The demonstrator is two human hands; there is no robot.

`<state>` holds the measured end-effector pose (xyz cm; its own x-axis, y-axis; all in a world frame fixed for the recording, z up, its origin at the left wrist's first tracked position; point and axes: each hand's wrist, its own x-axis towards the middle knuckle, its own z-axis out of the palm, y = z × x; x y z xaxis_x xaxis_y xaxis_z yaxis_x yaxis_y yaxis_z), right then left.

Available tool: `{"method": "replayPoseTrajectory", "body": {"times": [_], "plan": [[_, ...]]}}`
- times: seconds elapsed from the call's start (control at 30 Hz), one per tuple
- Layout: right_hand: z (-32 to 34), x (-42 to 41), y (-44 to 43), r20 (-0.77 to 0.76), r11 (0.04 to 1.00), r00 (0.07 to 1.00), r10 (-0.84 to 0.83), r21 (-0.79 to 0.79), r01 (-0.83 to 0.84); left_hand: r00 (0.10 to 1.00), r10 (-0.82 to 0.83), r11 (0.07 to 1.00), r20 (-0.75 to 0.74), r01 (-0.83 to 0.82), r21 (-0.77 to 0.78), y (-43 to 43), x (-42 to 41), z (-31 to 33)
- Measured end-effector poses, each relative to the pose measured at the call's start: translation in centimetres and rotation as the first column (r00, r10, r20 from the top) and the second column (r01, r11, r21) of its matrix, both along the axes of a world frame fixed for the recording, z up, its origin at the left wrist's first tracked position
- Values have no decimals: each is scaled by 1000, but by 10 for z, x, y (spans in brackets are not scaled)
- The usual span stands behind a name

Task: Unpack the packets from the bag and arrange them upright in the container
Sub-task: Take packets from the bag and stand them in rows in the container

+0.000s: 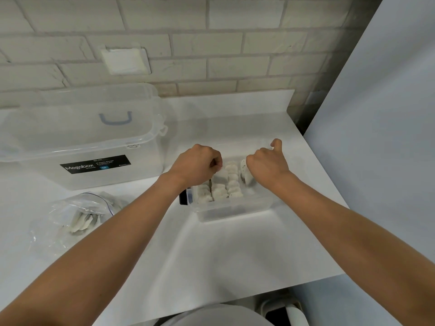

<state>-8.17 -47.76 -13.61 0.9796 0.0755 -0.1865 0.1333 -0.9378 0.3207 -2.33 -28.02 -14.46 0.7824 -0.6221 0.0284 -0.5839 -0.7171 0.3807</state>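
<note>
right now my left hand (pixel 197 163) is over the small clear container (pixel 235 211) on the white counter (pixel 235 255), fingers curled and pinching the top edge of a white packet (pixel 221 176) above the left rows. my right hand (pixel 267 165) is curled round a second packet (pixel 247 176) at the container's right side, thumb sticking up. between them the standing packets (pixel 231 184) sit in tight upright rows, touching one another, and fill most of the near half. the bag (pixel 61 222) lies well apart on the counter to my left, mouth open, with loose packets (pixel 82 222) lying flat inside it. a big clear storage box (pixel 82 137) stands behind it. i judge these packets light and soft — thin pouches that bend under any squeeze and flop if held low. so i take each by its top edge with fingertips only, and let it hang straight before it goes into a gap. the rows look easy to topple, so one hand should steady the neighbours while the other slides its packet down — gently, since the film may be slippery. the bag is limp too and needs pinning when i reach in.
</note>
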Motion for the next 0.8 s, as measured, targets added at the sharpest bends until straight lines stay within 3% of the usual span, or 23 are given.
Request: {"method": "replayPoseTrajectory", "body": {"times": [0.17, 0.27, 0.33, 0.43, 0.53, 0.8], "plan": [[-2, 2, -9, 151, 998, 988, -37, 49, 30, 989, 49, 994, -139, -62, -86, -26, -2, -4], [-10, 2, -33, 375, 953, 921, -103, 304, -17, 971, 33, 994, -239, -57, -97, -48, -5, -5], [-11, -6, -43, 426, 879, 872, -240, 476, 10, 961, 25, 995, -277, -52, -89, -65, -6, -9], [-18, -14, -49, 360, 782, 833, -420, 609, 131, 962, 55, 998, -268, -61, -15, -89, -9, -15], [-20, -20, -50, 274, 702, 835, -478, 690, 176, 982, 97, 991, -162, -80, 106, -104, -10, -21], [-16, -25, -48, 252, 658, 828, -501, 732, 176, 997, 68, 969, 30, -73, 236, -115, -10, -25]]}}
